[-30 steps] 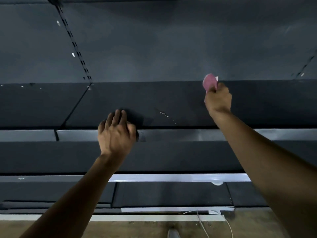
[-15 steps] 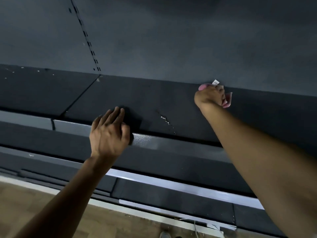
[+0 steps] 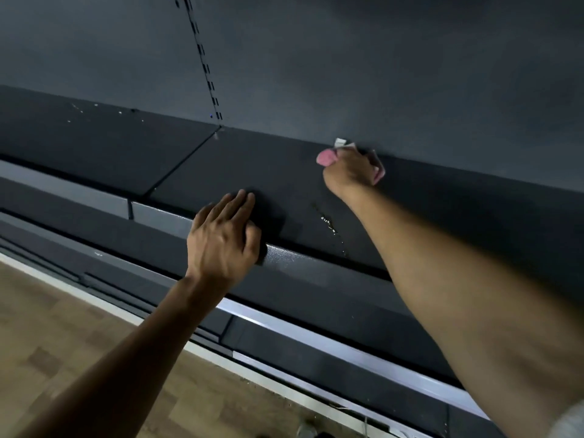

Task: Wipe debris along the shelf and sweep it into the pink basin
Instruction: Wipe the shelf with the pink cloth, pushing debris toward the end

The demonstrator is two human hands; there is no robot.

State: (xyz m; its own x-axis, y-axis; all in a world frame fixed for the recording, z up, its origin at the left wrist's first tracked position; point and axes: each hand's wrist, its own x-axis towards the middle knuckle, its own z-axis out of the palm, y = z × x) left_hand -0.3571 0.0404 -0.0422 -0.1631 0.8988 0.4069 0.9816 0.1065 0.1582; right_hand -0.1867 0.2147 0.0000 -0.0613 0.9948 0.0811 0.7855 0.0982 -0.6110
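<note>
Debris [image 3: 328,223] lies as a thin broken line of pale specks on the dark shelf [image 3: 284,172], running from mid-depth toward the shelf's front lip, between the 2 hands. More pale specks [image 3: 94,112] sit far along the shelf past the seam, near the back wall [image 3: 347,74].

Since 0.5 s ago the view has tilted, so the shelf now slants down to the right; the specks keep their place on the shelf, and both hands hold much the same spots on it.

Behind the debris, at the shelf's back edge against the wall, the right hand [image 3: 349,170] is curled tight round a pink cloth [image 3: 326,158], which bulges out on its thumb side and shows again at the far side; a small white bit [image 3: 340,142] pokes up above the knuckles.

Beside the debris at the front lip, the left hand [image 3: 222,235] lies flat with straight fingers on the shelf, thumb at the lip, holding nothing.

Below the shelf are lower shelf edges [image 3: 316,327] and a wood-pattern floor [image 3: 63,327].
</note>
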